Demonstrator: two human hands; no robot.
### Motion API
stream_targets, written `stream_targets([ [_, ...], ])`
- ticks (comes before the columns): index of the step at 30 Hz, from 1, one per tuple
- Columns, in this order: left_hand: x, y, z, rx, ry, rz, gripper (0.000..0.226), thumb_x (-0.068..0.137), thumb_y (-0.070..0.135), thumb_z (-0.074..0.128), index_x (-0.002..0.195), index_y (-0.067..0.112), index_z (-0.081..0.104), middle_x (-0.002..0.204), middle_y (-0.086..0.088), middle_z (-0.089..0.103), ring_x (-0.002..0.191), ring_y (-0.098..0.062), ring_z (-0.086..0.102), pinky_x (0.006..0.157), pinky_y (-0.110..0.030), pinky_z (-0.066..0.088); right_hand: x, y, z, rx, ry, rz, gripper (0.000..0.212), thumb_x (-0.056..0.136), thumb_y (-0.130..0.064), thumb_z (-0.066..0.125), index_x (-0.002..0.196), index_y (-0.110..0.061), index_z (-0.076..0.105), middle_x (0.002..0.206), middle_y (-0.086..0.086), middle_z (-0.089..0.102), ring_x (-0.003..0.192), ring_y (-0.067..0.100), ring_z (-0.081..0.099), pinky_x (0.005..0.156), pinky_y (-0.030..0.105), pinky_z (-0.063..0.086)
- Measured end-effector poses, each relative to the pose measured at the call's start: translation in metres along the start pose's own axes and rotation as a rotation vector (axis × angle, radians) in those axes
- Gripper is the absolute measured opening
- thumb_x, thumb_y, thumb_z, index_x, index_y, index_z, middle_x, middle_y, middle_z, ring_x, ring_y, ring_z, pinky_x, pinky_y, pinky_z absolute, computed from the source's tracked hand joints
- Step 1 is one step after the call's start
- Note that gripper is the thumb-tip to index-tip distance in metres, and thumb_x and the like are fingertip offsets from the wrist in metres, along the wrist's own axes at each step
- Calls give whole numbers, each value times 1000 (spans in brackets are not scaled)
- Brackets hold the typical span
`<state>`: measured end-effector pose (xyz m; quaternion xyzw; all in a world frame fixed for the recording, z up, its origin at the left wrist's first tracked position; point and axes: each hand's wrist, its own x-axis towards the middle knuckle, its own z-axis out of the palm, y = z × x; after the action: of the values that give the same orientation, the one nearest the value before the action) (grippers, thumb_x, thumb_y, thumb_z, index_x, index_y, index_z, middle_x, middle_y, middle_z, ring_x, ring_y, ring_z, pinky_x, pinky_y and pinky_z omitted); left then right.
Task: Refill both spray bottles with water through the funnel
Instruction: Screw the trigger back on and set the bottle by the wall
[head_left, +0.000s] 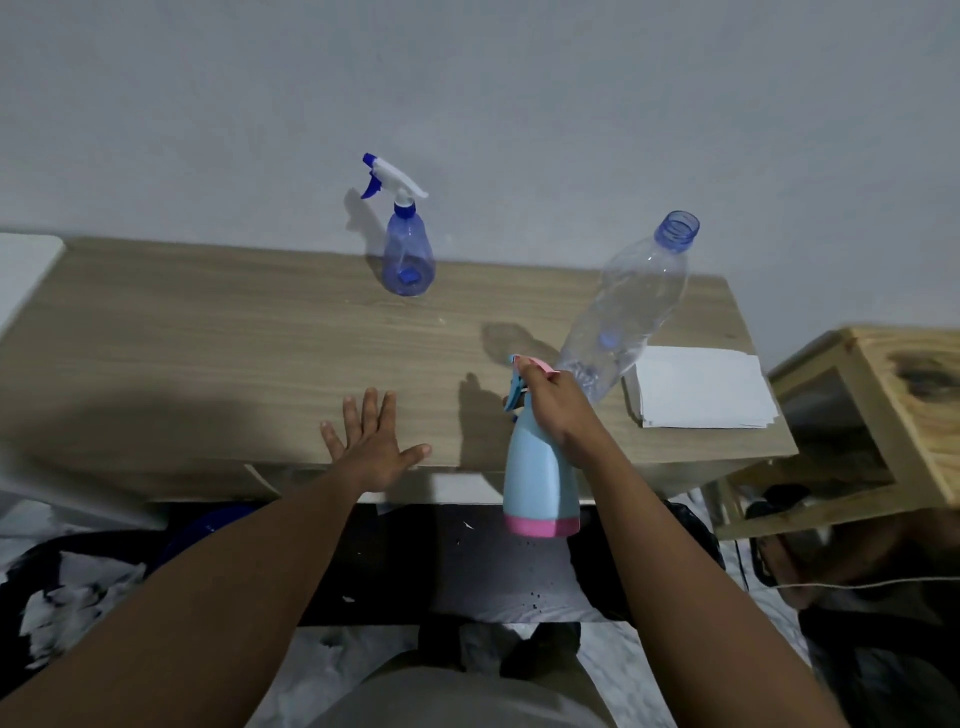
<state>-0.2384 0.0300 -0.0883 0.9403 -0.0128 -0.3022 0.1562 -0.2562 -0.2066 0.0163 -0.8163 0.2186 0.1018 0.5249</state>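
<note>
Holding: my right hand is wrapped around the neck and trigger head of the light-blue spray bottle with the pink base, fingers curled tight on it; the bottle hangs upright at the near edge of the wooden desk, its base below the desk's front lip and off the surface.
Left hand: my left hand lies flat, palm down, fingers spread, gripping nothing, right at the desk's near edge.
Second sprayer: the translucent blue spray bottle with the white-and-blue trigger stands upright at the far edge, close to the wall, trigger head on, well apart from both hands.
Water source: a clear plastic bottle with a blue neck stands uncapped near the right end, just behind my right hand; I cannot tell how much water it holds.
Paper: a stack of white sheets lies at the right front corner, just beside the clear bottle.
Open room: the desk's left half and centre are bare wood; the right end is crowded.
Edges: a wooden cabinet sits close off the desk's right end.
Hard to make out: the dark clutter on the floor below the desk; the lower trigger of the held bottle is hidden by my fingers.
</note>
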Motion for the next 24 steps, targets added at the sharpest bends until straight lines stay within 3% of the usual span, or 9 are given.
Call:
stream_targets([
  [3,-1,0,0,-4,-1,4,103,83,78,39,150,30,-22,155,2,-37,141,-28,-37,111,-62,-18,-10,-4,-9,-121,26,-19,54,101,-45,36,71,-9,62,72,8,66,74,23,63,68,31,46],
  [6,-1,0,1,-7,2,8,103,83,79,39,151,29,-22,155,2,-37,141,-28,-37,111,-62,-18,-15,4,-14,-188,85,-24,55,106,-37,30,66,-9,55,68,5,57,70,20,55,59,28,35],
  [8,-1,0,1,-12,3,9,104,83,79,38,151,28,-22,155,1,-37,141,-28,-36,111,-63,-18,-15,10,-14,-182,121,-48,52,106,-42,32,81,-7,61,80,8,61,80,24,56,70,31,37],
  [10,0,0,1,-15,15,12,105,82,79,38,152,27,-20,156,1,-35,142,-29,-35,111,-64,-17,-15,11,-12,-119,147,-75,44,104,-45,35,110,-8,57,94,4,60,86,21,54,77,32,37],
  [12,1,0,2,-25,50,20,109,79,82,41,153,27,-16,158,1,-31,143,-28,-33,111,-65,-16,-13,5,-10,-48,172,-117,41,103,-48,38,117,-11,49,90,-3,57,85,18,56,76,34,40],
  [17,12,9,-9,-81,103,-28,133,59,92,50,153,24,-16,160,3,-27,145,-27,-30,109,-65,-16,4,-26,0,104,233,-281,29,98,-51,52,88,-25,43,72,-6,58,74,25,65,71,43,56],
  [19,18,13,-15,-73,79,-41,140,53,93,52,152,22,-17,159,3,-29,143,-29,-32,108,-67,-16,16,-44,2,142,282,-353,26,97,-44,57,85,-23,47,72,-3,62,70,21,66,64,29,55],
  [21,24,15,-17,-60,43,-44,142,52,93,52,151,22,-21,156,3,-35,141,-30,-37,107,-68,-18,32,-63,3,141,338,-427,23,96,-35,62,80,-24,51,72,-6,61,64,5,59,57,14,42],
  [24,29,14,-18,-48,-3,-49,143,54,93,52,148,22,-27,152,3,-42,136,-32,-43,105,-69,-21,67,-85,5,93,385,-467,20,93,-30,67,80,-17,60,68,-9,56,57,-3,50,55,10,37],
])
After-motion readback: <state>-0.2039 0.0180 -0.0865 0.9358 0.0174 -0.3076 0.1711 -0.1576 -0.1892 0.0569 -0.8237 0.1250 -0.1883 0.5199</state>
